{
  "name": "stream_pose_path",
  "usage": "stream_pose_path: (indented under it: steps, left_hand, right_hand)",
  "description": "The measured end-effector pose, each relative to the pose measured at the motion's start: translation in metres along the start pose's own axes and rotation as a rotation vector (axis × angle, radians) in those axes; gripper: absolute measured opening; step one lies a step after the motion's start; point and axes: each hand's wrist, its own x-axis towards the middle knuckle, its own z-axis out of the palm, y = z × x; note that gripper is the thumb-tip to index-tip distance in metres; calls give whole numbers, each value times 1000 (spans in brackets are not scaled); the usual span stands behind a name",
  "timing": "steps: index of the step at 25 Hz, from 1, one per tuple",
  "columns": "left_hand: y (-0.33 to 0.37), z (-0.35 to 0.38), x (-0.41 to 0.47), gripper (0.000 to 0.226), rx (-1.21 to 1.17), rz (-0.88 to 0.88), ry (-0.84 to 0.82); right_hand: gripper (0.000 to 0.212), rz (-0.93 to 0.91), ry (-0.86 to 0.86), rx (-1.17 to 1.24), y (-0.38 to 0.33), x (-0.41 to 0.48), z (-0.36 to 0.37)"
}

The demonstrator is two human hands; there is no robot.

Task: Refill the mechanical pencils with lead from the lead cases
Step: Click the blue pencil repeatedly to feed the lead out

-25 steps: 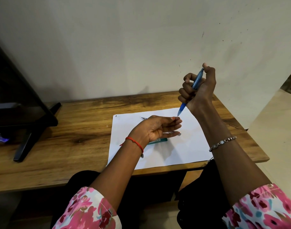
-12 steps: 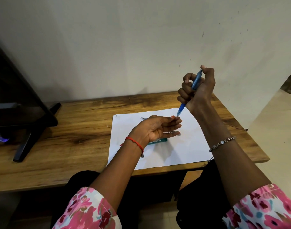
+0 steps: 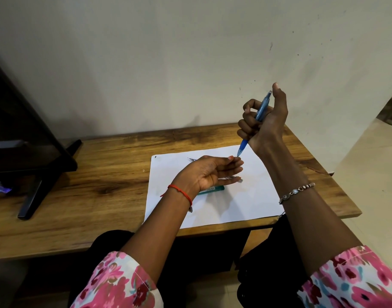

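Since a moment ago the right thumb has lifted off the top of the blue pencil (image 3: pixel 262 110) and now stands straight beside it, while the tip still points down at the left fingertips. Nearest are two floral sleeves (image 3: pixel 119 283), then a red thread (image 3: pixel 181 192) on the left wrist and a beaded bracelet (image 3: pixel 297 191) on the right. The left hand (image 3: pixel 209 172) hovers open over the sheet of paper (image 3: pixel 235 205), palm turned inward and fingers stretched out; whether the pencil tip touches them I cannot tell. Under that wrist a green lead case (image 3: pixel 212 189) lies on the paper, partly hidden, and a second pencil (image 3: pixel 231 178) lies just beyond it under the palm. The right hand (image 3: pixel 268 123) is raised above the table's (image 3: pixel 101 174) far right corner, fingers curled round the blue pencil. The paper reaches the table's near edge. A black stand (image 3: pixel 35 192) sits at the left edge.
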Motion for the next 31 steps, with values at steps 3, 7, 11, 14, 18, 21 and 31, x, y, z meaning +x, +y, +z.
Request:
stream_pose_path:
  steps: [3, 7, 11, 14, 18, 21, 31]
  left_hand:
    - [0, 0, 0, 19, -6, -3, -1]
    - [0, 0, 0, 18, -4, -5, -4]
    - [0, -1, 0, 18, -8, -4, -8]
    - [0, -2, 0, 19, -8, 1, -7]
    - [1, -2, 0, 19, -14, 0, -9]
    - [1, -3, 0, 18, -13, 4, -12]
    - [2, -1, 0, 19, 0, 3, -2]
  right_hand:
    - [65, 8, 10, -25, 0, 1, 1]
    - [57, 10, 3, -12, 0, 1, 3]
    - [60, 13, 2, -16, 1, 1, 3]
    - [58, 24, 8, -26, 0, 2, 3]
    - [59, 31, -3, -24, 0, 2, 3]
    - [58, 32, 2, -32, 1, 2, 3]
    - [58, 29, -15, -28, 1, 4, 2]
